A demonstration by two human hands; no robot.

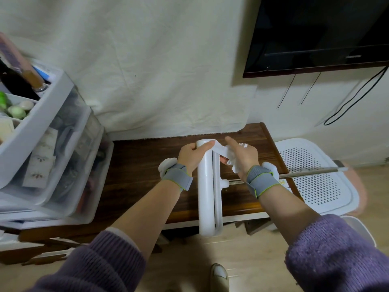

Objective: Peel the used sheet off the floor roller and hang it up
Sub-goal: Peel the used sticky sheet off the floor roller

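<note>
A dark wooden table (147, 165) stands against a cream curtain (147, 70), with plastic drawers (52, 165) to one side and a white perforated basket (315, 175) to the other. I see the floor roller (207, 186) lying on the table, its near end past the edge and its metal pole (305, 172) reaching over the basket. My left hand (190, 154) is wrapped firmly around the roller's far end. My right hand (243, 155) is closed on the crumpled used sheet (221, 151), partly peeled; its thumb looks tucked under, though I can't be sure. Pulling at an angle could tear the sheet into strips, and a slack left grip would let the roller spin or tip off.
</note>
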